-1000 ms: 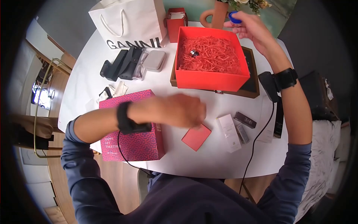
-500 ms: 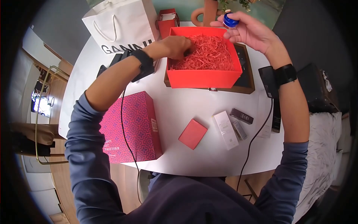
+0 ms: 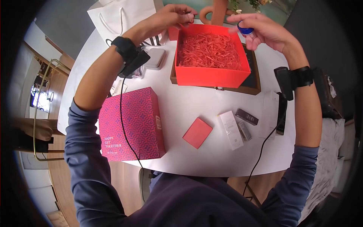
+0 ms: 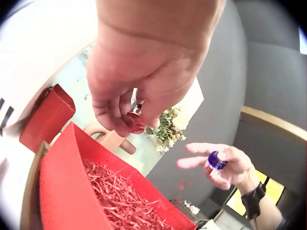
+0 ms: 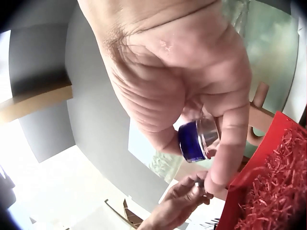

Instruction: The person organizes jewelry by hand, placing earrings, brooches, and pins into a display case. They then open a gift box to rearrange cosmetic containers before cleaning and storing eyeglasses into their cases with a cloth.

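An open red box (image 3: 211,77), filled with red shredded paper (image 3: 210,49), stands at the back of the white table (image 3: 189,102). My left hand (image 3: 184,15) is raised over the box's far left corner. It pinches a small dark and silver item (image 4: 136,114), and red paper strands cling to it. My right hand (image 3: 252,33) hovers over the far right corner and holds a small blue jar (image 3: 246,29) between thumb and fingers. The right wrist view shows the blue jar (image 5: 199,140) side on, with its clear glass base.
A pink patterned gift box (image 3: 130,123) lies at the front left. A small red box (image 3: 197,132), a white carton (image 3: 231,129) and dark tubes (image 3: 247,117) lie in front. A white paper bag (image 3: 121,15), a grey case (image 3: 155,58) and a terracotta vase (image 3: 219,11) stand behind.
My left hand went from in front of the pink box into the red box, then rose past its far left corner with the small item. My right hand kept the blue jar.
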The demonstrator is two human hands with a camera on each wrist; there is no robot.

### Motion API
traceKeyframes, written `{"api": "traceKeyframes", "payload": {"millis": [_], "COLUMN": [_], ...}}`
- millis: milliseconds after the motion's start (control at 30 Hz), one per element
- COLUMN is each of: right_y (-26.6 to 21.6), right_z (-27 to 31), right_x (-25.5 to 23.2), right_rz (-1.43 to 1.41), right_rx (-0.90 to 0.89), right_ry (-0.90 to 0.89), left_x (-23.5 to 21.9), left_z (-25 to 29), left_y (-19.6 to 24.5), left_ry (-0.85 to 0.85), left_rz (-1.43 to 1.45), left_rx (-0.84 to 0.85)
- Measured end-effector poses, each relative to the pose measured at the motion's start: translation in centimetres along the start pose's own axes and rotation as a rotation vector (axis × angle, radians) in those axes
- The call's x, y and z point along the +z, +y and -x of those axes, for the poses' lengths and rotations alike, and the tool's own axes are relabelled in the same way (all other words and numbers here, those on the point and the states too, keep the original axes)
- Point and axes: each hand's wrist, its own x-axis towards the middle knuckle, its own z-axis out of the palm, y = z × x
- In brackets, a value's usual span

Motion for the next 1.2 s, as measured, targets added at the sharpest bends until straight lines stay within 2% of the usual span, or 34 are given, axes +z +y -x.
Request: {"api": "traceKeyframes", "payload": {"millis": [33,100,133,200,233,300,333,400,433,467,533,567,600,633,733,767,833,967,1067,1133,1200], "right_y": [0.1,1.2,1.7,2.1,1.8,0.6,0.0,-0.6,-1.0,-0.7,2.2,3.6,6.2,7.0,9.3,9.8,10.6,12.4,12.4,12.6,12.4], "right_z": [-0.4,-1.5,-1.6,-1.7,-1.9,-2.3,-1.7,0.7,2.4,3.7,5.9,6.9,7.6,8.1,9.6,9.3,8.6,7.7,7.4,7.5,8.1], "right_x": [-0.1,0.6,1.1,1.8,1.5,0.5,-0.1,-0.6,2.3,4.9,9.1,11.2,13.5,15.0,18.4,19.0,20.1,21.0,20.9,21.0,20.7], "right_rz": [0.034,0.077,0.028,-0.069,-0.183,-0.417,-0.395,-0.354,-0.127,-0.053,-0.116,-0.139,-0.159,0.065,0.552,0.639,0.810,0.856,0.887,0.894,0.796], "right_rx": [0.048,0.132,0.096,0.025,-0.093,-0.325,-0.298,-0.239,-0.216,-0.202,-0.112,-0.062,-0.023,-0.039,-0.065,-0.087,-0.130,-0.264,-0.292,-0.284,-0.278], "right_ry": [-0.001,0.049,0.049,0.047,0.070,0.117,0.076,-0.005,0.033,-0.025,-0.224,-0.320,-0.330,-0.304,-0.168,-0.184,-0.214,-0.218,-0.214,-0.207,-0.147], "left_x": [-0.4,-1.5,-1.8,-1.4,-1.2,0.5,1.4,2.7,4.3,5.9,8.7,9.9,10.9,11.7,13.4,13.8,14.3,14.6,12.0,10.0,7.7], "left_z": [-0.2,-0.5,-0.7,0.1,0.6,3.5,5.3,8.2,9.5,10.5,12.4,13.4,14.7,15.6,17.1,17.5,17.5,16.1,16.2,14.8,11.5], "left_y": [-0.9,-2.0,-2.6,-1.3,-0.8,3.6,5.5,6.7,6.8,6.6,3.6,1.2,-1.7,-3.5,-5.2,-5.2,-5.7,-3.1,-1.5,1.4,6.1], "left_ry": [-0.036,-0.123,-0.167,-0.189,-0.199,-0.190,-0.188,-0.559,-0.672,-0.775,-0.892,-0.889,-0.882,-0.874,-0.844,-0.806,-0.867,-1.001,-0.907,-0.834,-0.582], "left_rz": [0.212,0.417,0.520,0.555,0.572,0.460,0.403,0.318,0.079,-0.165,-0.604,-0.706,-0.807,-0.911,-1.067,-1.068,-1.001,-0.932,-0.816,-0.739,-0.569], "left_rx": [-0.105,-0.201,-0.250,-0.109,-0.038,0.076,0.130,0.094,0.073,0.055,-0.016,0.053,0.121,0.190,0.334,0.423,0.342,0.050,0.204,0.211,0.198]}}
